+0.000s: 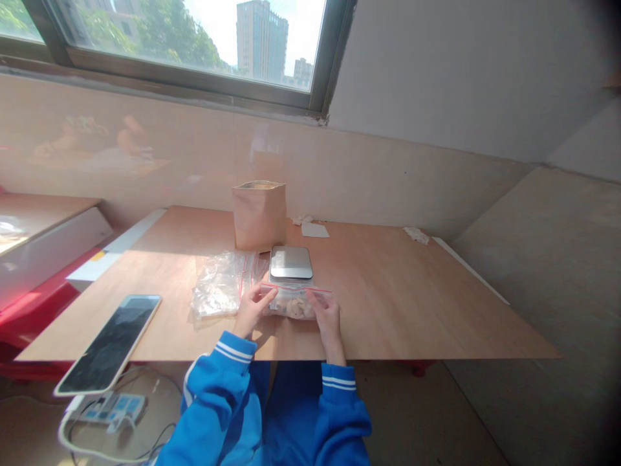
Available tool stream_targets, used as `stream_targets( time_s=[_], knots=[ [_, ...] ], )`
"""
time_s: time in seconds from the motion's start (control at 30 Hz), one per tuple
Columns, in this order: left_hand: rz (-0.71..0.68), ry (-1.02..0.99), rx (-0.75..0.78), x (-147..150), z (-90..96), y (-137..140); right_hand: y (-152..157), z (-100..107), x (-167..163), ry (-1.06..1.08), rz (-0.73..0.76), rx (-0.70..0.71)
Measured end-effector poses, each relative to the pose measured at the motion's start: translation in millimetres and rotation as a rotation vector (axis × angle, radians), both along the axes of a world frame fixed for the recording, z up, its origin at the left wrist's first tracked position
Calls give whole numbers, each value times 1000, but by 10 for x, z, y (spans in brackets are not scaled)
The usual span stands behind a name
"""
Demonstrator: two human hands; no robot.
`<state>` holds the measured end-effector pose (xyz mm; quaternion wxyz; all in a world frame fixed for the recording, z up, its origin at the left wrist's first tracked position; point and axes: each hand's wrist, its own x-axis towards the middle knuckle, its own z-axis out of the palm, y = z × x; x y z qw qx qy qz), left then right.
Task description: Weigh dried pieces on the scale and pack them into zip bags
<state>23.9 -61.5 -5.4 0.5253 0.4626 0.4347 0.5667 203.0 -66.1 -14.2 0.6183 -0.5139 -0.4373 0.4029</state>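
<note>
A clear zip bag [294,307] with a red stripe along its top edge is between my hands, and pale tan pieces lie inside it. My left hand [253,307] pinches the left end of the zip edge. At the right end, my right hand [326,312] grips the same edge between thumb and fingers. Just beyond the bag sits a small digital scale [291,262] with a silver plate; its front is hidden behind the bag. Left of my left hand lies a stack of flat clear zip bags [217,285] with red stripes.
A brown paper bag [260,217] stands open-topped behind the scale, beside a white paper piece [315,230]. Crumpled tissue [416,235] lies at the table's back right. A phone [112,343] overhangs the front left edge, above a power strip [111,409] with cables.
</note>
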Motion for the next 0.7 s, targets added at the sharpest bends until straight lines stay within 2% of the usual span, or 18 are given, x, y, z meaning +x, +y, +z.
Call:
stream_targets(
  time_s=[0.4,0.7],
  knots=[
    [46,14,-24,6,-2,8,12,-17,-6,-42,-32,22],
    [81,30,-28,7,-14,19,11,-64,64,-59,-3,22]
  ],
)
